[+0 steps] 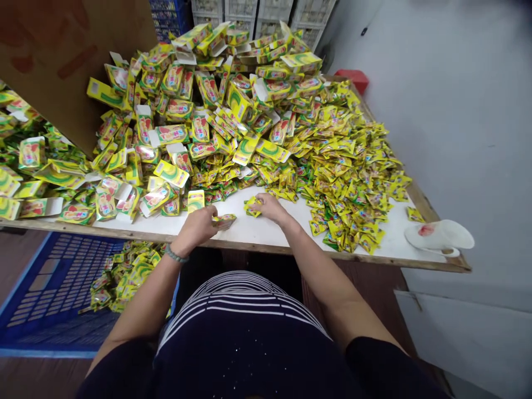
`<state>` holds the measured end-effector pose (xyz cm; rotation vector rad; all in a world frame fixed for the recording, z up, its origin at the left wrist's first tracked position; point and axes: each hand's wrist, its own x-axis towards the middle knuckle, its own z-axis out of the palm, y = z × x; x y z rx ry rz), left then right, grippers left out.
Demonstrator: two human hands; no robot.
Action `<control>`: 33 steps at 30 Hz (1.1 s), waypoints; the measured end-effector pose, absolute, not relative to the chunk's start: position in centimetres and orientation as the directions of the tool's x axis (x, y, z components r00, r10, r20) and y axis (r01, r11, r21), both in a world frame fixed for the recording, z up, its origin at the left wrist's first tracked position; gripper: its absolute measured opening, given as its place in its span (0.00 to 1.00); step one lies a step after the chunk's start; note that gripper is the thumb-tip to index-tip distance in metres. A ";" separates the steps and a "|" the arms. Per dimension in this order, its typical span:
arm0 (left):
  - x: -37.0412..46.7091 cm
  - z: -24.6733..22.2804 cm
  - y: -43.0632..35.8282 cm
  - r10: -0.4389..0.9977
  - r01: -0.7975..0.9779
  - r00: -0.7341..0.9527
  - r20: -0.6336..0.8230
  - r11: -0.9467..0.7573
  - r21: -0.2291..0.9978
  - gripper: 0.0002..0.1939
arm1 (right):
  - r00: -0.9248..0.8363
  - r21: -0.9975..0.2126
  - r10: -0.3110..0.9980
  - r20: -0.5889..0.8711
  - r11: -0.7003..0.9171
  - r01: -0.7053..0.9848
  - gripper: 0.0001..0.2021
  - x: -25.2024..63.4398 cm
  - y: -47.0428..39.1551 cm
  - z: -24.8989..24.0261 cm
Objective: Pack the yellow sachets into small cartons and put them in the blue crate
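Near the front edge of the white tabletop point(266, 233), my left hand point(197, 226) is closed around a small printed box point(224, 221) that lies on its side, its end pointing right. Just right of it, my right hand point(269, 208) pinches a small yellow packet point(252, 206); how many packets are in the fingers is hard to make out. A gap separates the box from the packet. Behind both hands rises a heap of yellow and green boxes point(199, 130), several with open white flaps. Loose yellow packets point(349, 166) spread in a large pile to the right.
A blue crate point(50, 288) below the table at left holds more packets point(128, 277). A cardboard sheet point(62, 61) leans over the boxes. At the right corner lies a white scoop point(440, 235). A red object point(353, 79) and white crates point(274, 14) stand farther back.
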<state>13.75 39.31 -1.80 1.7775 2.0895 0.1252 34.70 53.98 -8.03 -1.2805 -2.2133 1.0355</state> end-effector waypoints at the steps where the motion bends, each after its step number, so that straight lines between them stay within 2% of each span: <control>1: 13.7 -1.9 39.4 0.969 0.930 -0.100 -0.225 0.172 0.325 0.18 | -0.526 -0.739 0.850 -0.036 0.332 0.586 0.13 34.6 53.5 -8.4; 5: 13.7 -1.4 40.1 0.979 0.907 -0.127 -0.162 0.181 0.380 0.24 | -0.489 -0.776 0.871 -0.046 0.276 0.566 0.08 35.2 51.3 -9.4; 8: 13.9 -0.7 40.9 0.977 0.890 -0.162 -0.139 0.206 0.408 0.29 | -0.437 -0.845 0.899 -0.018 0.219 0.487 0.11 36.5 50.2 -9.5; 10: 14.0 -0.7 41.5 0.978 0.871 -0.171 -0.123 0.208 0.444 0.29 | -0.412 -0.888 0.911 -0.023 0.170 0.427 0.13 37.4 49.8 -9.4; 12: 14.2 -1.4 42.1 0.979 0.818 -0.167 -0.116 0.203 0.538 0.26 | -0.390 -0.914 0.920 -0.022 0.140 0.380 0.14 38.1 49.6 -9.0; 15: 15.0 -3.8 42.6 0.980 0.635 -0.148 -0.133 0.197 0.747 0.19 | -0.356 -0.935 0.934 0.025 0.148 0.322 0.15 38.8 49.6 -8.1; 17: 15.9 -5.8 42.6 0.977 0.456 -0.151 -0.154 0.207 0.866 0.21 | -0.347 -0.952 0.935 0.065 0.162 0.260 0.14 38.9 49.7 -7.3; 20: 17.1 -7.9 42.3 0.969 0.220 -0.168 -0.182 0.216 0.951 0.28 | -0.352 -0.971 0.928 0.119 0.183 0.155 0.13 38.9 50.1 -5.9; 22: 17.6 -8.3 42.3 0.971 0.167 -0.154 -0.180 0.205 0.964 0.29 | -0.349 -0.965 0.923 0.162 0.221 0.138 0.13 38.6 50.3 -4.9; 25: 17.4 -7.5 42.6 0.985 0.202 -0.101 -0.144 0.162 0.966 0.26 | -0.377 -0.897 0.896 0.237 0.350 0.269 0.11 37.9 50.6 -3.2; 29: 16.6 -5.9 43.2 0.996 0.228 -0.061 -0.068 0.080 0.970 0.24 | -0.566 -0.692 0.776 0.279 0.571 0.442 0.05 37.2 51.0 -1.3; 33: 16.8 -5.9 43.1 0.998 0.104 -0.039 -0.056 0.060 0.993 0.28 | -0.766 -0.492 0.616 0.181 0.732 0.472 0.03 36.8 51.3 -0.8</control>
